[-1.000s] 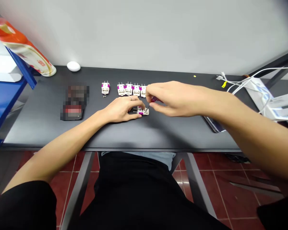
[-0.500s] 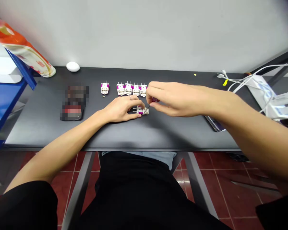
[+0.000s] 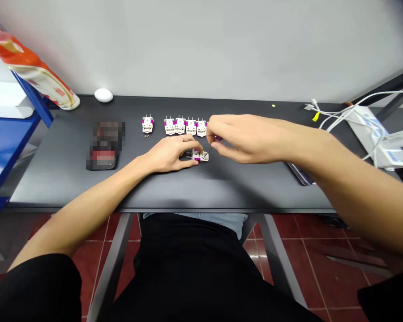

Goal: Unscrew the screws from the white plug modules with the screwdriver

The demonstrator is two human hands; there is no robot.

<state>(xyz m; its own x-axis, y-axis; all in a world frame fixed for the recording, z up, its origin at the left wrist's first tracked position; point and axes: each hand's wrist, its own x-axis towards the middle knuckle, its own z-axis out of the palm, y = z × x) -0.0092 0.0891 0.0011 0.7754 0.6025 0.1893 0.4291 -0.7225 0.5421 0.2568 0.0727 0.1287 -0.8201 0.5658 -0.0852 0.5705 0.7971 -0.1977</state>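
White-and-magenta plug [image 3: 200, 155] lies flat on the dark tabletop [image 3: 242, 188] directly beneath both hands, its metal prongs pointing left. The left hand [image 3: 166, 154] rests across it, fingers pressing down to pin it in place. The right hand [image 3: 245, 139] is closed in a tight pinch around a slim screwdriver [image 3: 217, 139] with a magenta handle, its thin shaft angled down into the plug. Just beyond the pinch, four matching plugs [image 3: 190, 126] stand in a row, and farther left of the grip a fifth plug [image 3: 147, 124] stands alone with tiny screws [image 3: 147, 135] beside it. Those five look finished; the plug under the hands appears still unfinished.
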